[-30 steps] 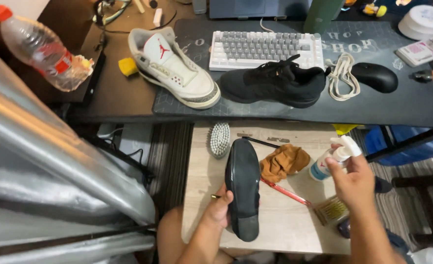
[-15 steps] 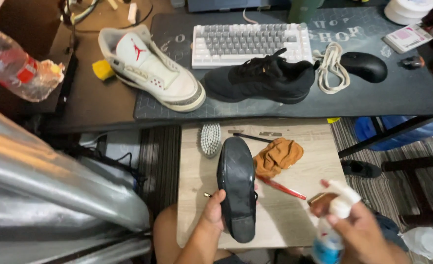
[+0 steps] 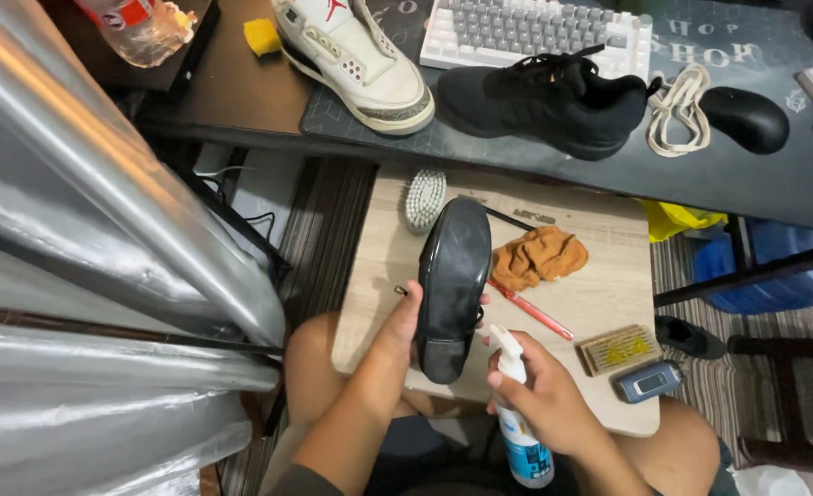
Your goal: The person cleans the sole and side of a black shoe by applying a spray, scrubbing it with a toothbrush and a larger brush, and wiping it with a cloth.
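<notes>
Over the pale wooden tabletop point(image 3: 599, 294), left hand point(image 3: 399, 321) clamps the sole-up glossy black shoe point(image 3: 452, 285), lengthwise away; right hand point(image 3: 540, 395) grips a white spray bottle point(image 3: 517, 418) just beside its heel.

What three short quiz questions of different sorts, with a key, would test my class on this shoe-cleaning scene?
1. True or false: the left hand holds the black shoe sole-up over the wooden board.
2. What does the right hand grip? A) a brush B) a white spray bottle C) a cloth
3. Fill in: beside the black shoe on the board lies an orange-brown ____.

Key
1. True.
2. B, the spray bottle, its nozzle close to the shoe's heel.
3. cloth
</notes>
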